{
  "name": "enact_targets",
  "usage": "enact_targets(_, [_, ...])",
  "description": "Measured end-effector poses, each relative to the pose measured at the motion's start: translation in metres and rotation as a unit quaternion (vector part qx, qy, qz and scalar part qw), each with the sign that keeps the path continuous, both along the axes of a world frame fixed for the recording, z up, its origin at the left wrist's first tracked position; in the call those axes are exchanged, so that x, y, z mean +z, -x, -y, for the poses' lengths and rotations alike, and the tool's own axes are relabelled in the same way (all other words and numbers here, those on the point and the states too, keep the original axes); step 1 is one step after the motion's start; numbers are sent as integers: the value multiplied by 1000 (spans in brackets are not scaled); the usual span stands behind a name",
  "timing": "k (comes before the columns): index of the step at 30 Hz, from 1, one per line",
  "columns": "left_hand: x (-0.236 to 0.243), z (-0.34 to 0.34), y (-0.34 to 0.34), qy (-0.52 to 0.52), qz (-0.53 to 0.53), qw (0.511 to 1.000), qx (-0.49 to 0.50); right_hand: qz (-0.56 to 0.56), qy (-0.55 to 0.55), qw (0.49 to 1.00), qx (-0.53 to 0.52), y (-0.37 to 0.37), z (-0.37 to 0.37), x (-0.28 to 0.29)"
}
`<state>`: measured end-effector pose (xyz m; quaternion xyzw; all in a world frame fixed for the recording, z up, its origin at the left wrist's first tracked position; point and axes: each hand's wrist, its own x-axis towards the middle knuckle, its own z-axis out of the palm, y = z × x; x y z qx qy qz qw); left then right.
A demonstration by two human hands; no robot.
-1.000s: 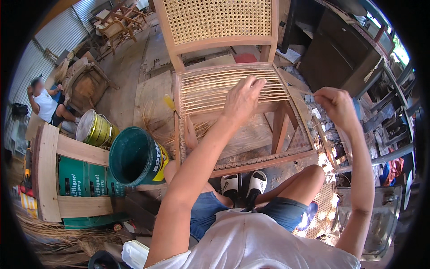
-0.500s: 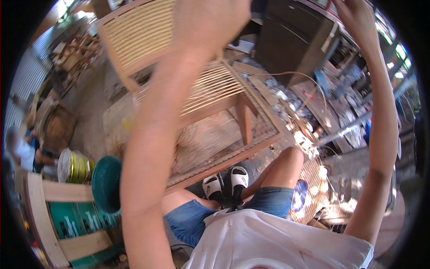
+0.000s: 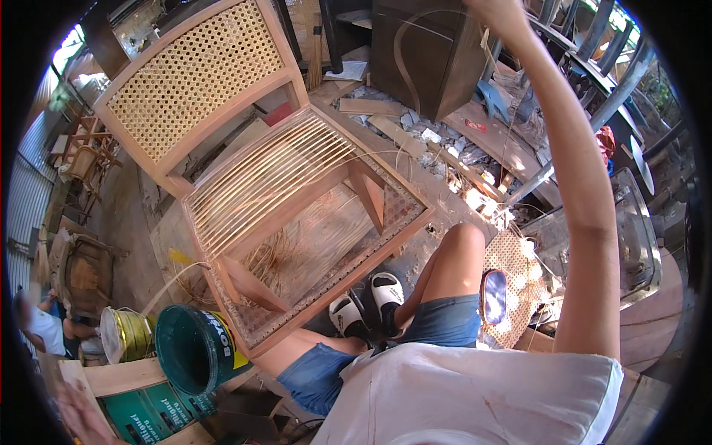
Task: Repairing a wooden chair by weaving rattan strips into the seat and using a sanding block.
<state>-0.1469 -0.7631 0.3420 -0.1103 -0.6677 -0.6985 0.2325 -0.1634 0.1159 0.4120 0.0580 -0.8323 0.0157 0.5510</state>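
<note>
A wooden chair frame [image 3: 319, 304] stands before me, with woven cane in its backrest [image 3: 200, 74]. Parallel cane strands [image 3: 274, 178] span part of its open seat. My right hand [image 3: 500, 16] is raised at the top edge, partly cut off, its fingers closed on a thin cane strand [image 3: 398, 46] that loops through the air. Low at the far left, my left hand [image 3: 83, 417] is smeared by motion beside a green crate [image 3: 152, 411]; its fingers cannot be made out clearly.
A green bucket [image 3: 178, 348] and a yellow-and-white pail [image 3: 122, 334] stand left of the chair. A dark cabinet [image 3: 411, 59] and scattered scraps lie beyond it. A cane mesh sheet [image 3: 512, 259] is by my right knee. A person [image 3: 48, 330] sits far left.
My left hand has swung from above the chair down to the far left, uncovering the seat. My right hand has shifted left at the top. The view has turned, showing more of the chair.
</note>
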Motion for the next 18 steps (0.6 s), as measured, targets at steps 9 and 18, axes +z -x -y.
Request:
enact_targets(9, [-53, 14, -10, 102, 150, 981, 62, 92, -230, 933, 263, 32, 147, -38])
enact_targets(18, [46, -274, -45, 424, -363, 807, 194, -61, -326, 897, 292, 35, 257, -34])
